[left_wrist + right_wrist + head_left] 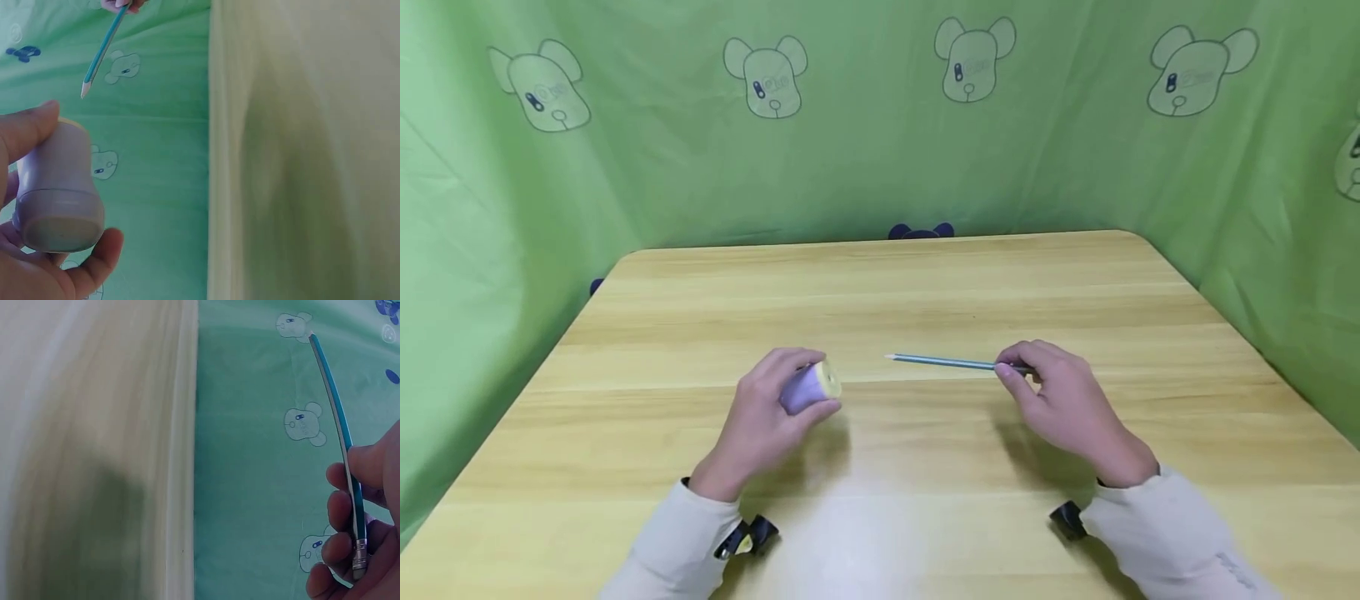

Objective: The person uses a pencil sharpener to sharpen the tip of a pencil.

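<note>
The left hand [763,417] holds a purple cylinder [802,390], with the thumb and the fingers curled around its sides. The cylinder is raised above the wooden table [880,308] and lies tilted, its pale yellow end [831,379] turned toward the right hand [1063,404]. On this end there is a small dark spot, perhaps a hole, but it is too small to be sure. In the left wrist view, the opposite end is wider than the middle.

The right hand grips a blue-green pencil [943,362] near its rear part, between the thumb and bent fingers. The pencil is almost level, and its pale tip points toward the cylinder, well apart from it. In the right wrist view, a metal band [360,549] and an eraser [358,573] are near the palm.

Both arms wear light sleeves [1172,533]. Behind the table hangs a green cloth [865,158] with printed bear heads [773,82].
</note>
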`<control>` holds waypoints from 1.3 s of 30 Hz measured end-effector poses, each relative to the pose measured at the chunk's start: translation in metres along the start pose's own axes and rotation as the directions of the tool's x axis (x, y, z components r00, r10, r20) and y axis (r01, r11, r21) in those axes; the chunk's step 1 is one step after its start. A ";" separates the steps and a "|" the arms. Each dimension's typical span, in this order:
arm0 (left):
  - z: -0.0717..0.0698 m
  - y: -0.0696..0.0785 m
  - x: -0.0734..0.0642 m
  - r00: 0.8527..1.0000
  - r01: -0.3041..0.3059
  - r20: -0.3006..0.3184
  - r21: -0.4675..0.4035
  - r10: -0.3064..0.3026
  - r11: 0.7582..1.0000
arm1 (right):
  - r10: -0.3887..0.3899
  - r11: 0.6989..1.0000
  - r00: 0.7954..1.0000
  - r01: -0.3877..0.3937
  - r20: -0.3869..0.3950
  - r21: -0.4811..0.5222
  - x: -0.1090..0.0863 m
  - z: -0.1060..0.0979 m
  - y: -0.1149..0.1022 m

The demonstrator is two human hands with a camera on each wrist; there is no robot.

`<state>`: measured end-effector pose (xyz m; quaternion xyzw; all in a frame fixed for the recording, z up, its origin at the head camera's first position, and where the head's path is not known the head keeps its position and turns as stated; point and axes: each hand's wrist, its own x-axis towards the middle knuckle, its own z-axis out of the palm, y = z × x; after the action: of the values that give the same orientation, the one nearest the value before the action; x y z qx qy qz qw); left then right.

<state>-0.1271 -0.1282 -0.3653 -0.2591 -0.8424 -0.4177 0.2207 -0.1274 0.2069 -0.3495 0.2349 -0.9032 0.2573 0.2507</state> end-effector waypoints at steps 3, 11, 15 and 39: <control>0.001 0.002 0.004 1.000 0.003 -0.026 0.000 -0.003 1.000 | -0.008 1.000 1.000 0.009 -0.022 0.009 0.002 0.002 -0.003; 0.011 0.009 0.005 0.996 0.059 -0.060 -0.036 -0.061 0.998 | -0.035 0.999 0.999 0.035 -0.039 -0.001 -0.001 0.005 -0.007; 0.017 0.011 0.004 0.997 0.036 -0.063 -0.054 -0.039 0.998 | -0.078 0.997 0.996 0.078 -0.049 -0.006 -0.003 0.007 -0.007; 0.036 0.017 0.003 0.997 0.006 -0.080 -0.161 -0.019 0.987 | -0.118 0.993 0.989 0.120 -0.094 0.018 0.000 0.020 -0.018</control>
<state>-0.1242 -0.0895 -0.3733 -0.2533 -0.7980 -0.4957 0.2308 -0.1238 0.1819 -0.3585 0.2792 -0.8719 0.2631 0.3044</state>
